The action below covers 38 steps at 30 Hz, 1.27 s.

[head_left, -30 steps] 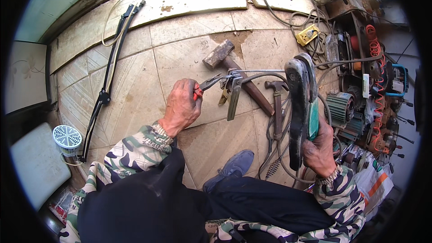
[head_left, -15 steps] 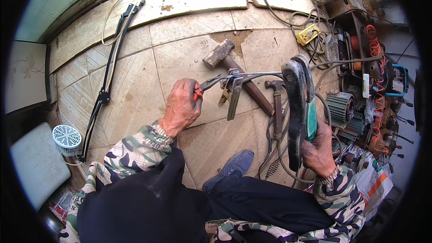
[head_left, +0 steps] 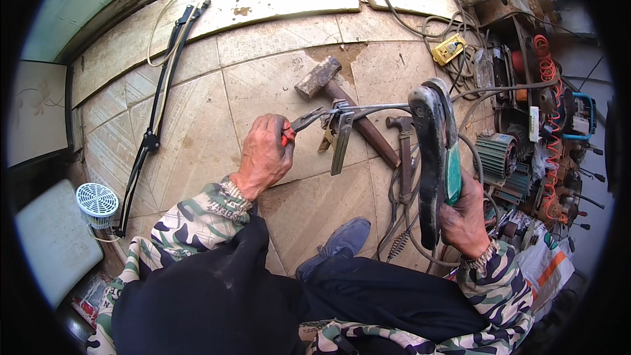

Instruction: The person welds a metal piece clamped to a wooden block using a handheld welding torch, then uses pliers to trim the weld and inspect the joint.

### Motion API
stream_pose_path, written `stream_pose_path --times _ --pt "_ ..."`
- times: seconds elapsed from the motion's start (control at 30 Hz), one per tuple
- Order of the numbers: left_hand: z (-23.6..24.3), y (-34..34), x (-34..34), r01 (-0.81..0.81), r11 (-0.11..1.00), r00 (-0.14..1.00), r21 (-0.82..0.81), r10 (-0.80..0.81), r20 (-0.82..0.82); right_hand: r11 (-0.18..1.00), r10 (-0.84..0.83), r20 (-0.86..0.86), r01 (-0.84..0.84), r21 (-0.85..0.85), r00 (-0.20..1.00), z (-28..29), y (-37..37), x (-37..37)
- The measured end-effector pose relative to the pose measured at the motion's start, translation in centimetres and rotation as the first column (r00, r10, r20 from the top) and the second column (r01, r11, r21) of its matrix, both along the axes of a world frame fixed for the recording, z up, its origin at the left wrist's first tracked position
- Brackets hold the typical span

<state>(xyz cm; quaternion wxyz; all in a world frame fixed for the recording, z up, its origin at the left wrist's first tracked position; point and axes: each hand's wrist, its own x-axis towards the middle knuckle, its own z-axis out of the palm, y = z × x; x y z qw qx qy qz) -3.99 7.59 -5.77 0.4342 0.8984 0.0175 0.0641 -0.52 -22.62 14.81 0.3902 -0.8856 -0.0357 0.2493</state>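
Note:
My left hand [head_left: 263, 158] is closed around the red grips of a pair of pliers [head_left: 306, 120]. The plier jaws point right and meet a small metal piece beside a metal spring clamp [head_left: 342, 133]. A thin rod [head_left: 383, 106] runs from this clamp toward the right. In my right hand [head_left: 467, 217], closed round its green part, is a long, worn black object with a curved edge [head_left: 430, 171], held upright. It hides where the rod ends, and its exact kind is not clear. Behind the clamp lies a sledgehammer [head_left: 361, 125].
Right of the sledgehammer lies a smaller hammer [head_left: 405, 158], near cables and a spring-handled tool [head_left: 398, 246]. A yellow box [head_left: 448, 49] sits among coiled cable. Motors [head_left: 497, 156] and machinery crowd the right. A folding black arm [head_left: 151, 141] and white round-grilled device [head_left: 97, 200] are left.

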Motion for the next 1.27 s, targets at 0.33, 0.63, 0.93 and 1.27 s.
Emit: stream_pose_path --times 0.33,0.63,0.93,1.27 --pt "0.0 0.0 0.0 0.011 1.0 1.0 0.004 -0.011 -0.004 0.999 0.028 0.067 -0.03 0.022 0.997 -0.6 -0.3 0.0" --pt "-0.1 0.0 0.0 0.017 1.0 1.0 0.012 -0.017 0.001 0.999 0.018 0.086 -0.02 0.026 0.996 -0.9 -0.4 -0.2" --pt "-0.1 0.0 -0.1 0.011 1.0 1.0 0.022 -0.011 -0.006 1.0 0.011 -0.002 -0.011 0.002 1.0 0.2 0.3 0.1" --pt "-0.3 0.0 -0.1 0.017 0.999 1.0 0.042 -0.016 -0.017 0.999 0.033 0.025 -0.033 -0.023 0.999 -0.2 0.0 0.0"
